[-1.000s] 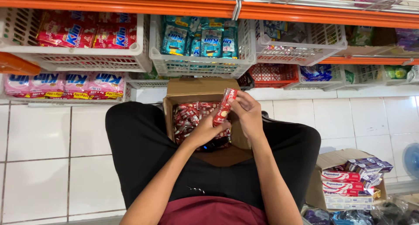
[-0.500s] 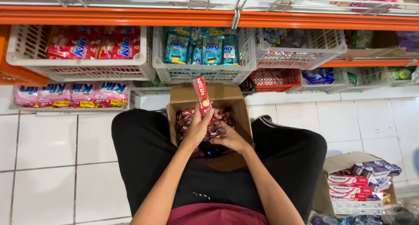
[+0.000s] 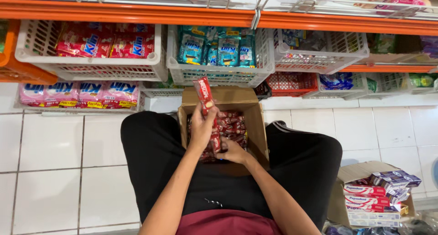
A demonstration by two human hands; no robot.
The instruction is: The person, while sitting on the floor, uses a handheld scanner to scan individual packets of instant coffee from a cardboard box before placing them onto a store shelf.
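Note:
An open brown cardboard box sits between my knees, filled with several small red snack packs. My left hand holds a strip of red packs upright above the box's left side. My right hand reaches down into the box and grips red packs at its near edge. I sit on a white tiled floor in black trousers, facing low shop shelves.
White baskets on the shelf ahead hold red packs, teal packs and a few others. An orange shelf rail runs above. A red basket stands behind the box. An open carton of toothpaste boxes stands at my right.
The strip of red packs passed from my right hand to my left and now stands over the box's left side. My right hand dropped into the box.

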